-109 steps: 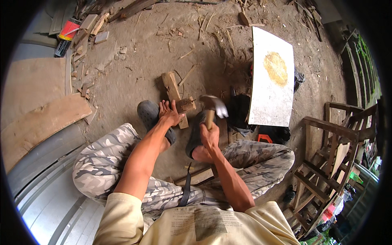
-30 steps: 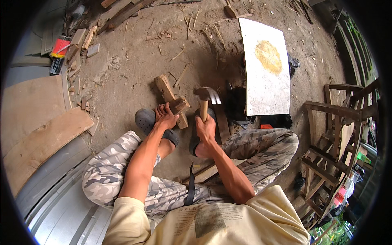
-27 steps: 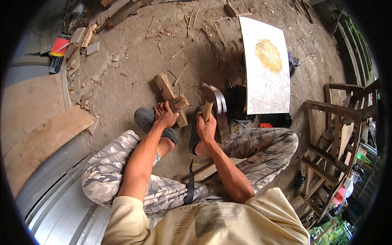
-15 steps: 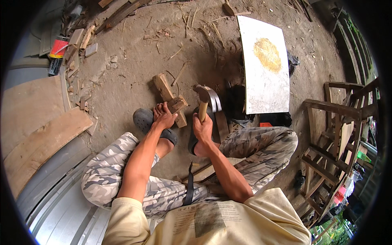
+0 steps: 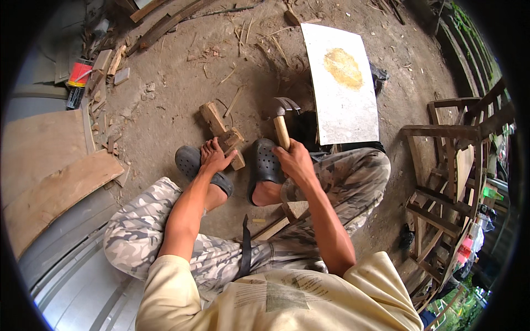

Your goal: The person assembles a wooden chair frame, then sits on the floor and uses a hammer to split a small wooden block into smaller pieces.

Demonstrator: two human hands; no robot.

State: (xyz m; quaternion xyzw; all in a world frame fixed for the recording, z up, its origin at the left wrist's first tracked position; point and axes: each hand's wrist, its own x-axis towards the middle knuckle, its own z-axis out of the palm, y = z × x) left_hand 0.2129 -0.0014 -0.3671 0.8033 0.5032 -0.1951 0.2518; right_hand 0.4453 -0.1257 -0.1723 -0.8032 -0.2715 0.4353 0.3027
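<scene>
On the dirt floor, a short wooden block (image 5: 232, 140) lies crosswise over a longer piece of wood (image 5: 212, 117). My left hand (image 5: 212, 158) grips the near left end of the block, thumb along its near side. In my right hand (image 5: 298, 162) is a claw hammer (image 5: 281, 130), held by its wooden handle. The hammer's head is raised to the right of the block, apart from it, with the claw turned to the far right. Under my right fingers, part of the handle is hidden.
My feet in dark clogs (image 5: 189, 161) flank the wood. A white stained board (image 5: 348, 107) stands at the right, beside a wooden chair frame (image 5: 441, 132). Wood scraps (image 5: 102, 66) and a red-and-black tube (image 5: 80, 76) lie far left. A curved plank (image 5: 66, 196) rests at the left.
My right hand has moved right and the hammer has turned, its claw now pointing away from the block. My left hand stays on the block. The whole view has shifted slightly.
</scene>
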